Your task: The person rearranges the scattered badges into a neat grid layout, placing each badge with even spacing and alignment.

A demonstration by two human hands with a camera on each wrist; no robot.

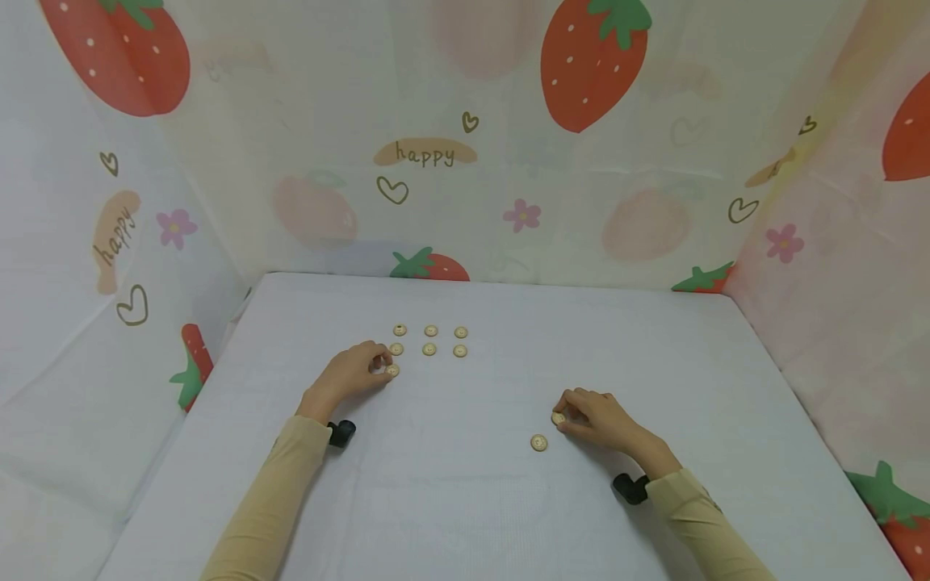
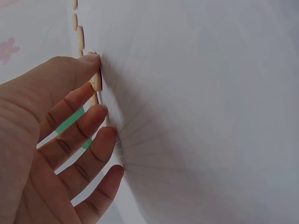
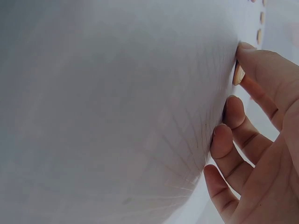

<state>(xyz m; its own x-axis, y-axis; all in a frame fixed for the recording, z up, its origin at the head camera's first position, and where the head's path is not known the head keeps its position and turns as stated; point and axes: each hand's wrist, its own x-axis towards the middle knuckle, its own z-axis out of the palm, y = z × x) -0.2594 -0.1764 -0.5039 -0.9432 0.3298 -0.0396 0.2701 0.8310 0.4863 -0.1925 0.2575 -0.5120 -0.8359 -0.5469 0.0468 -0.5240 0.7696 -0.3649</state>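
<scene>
My left hand (image 1: 350,373) pinches a small round wooden button (image 1: 393,370) between thumb and index finger at the table surface. That button (image 2: 97,80) shows edge-on in the left wrist view, the other fingers spread below it. Just beyond it, buttons lie in two rows of three, one of them (image 1: 395,349) close to the fingertips. To the right, my right hand (image 1: 605,421) grips another button (image 1: 558,418) with thumb and index finger, low over the cloth. In the right wrist view this button (image 3: 239,73) is partly covered by the thumb. A loose button (image 1: 538,442) lies just nearer to me.
A white cloth covers the table (image 1: 450,500). Printed curtains with strawberries (image 1: 596,64) enclose its back and both sides. A black wrist camera (image 1: 342,433) sits on the left wrist, another camera (image 1: 630,489) on the right.
</scene>
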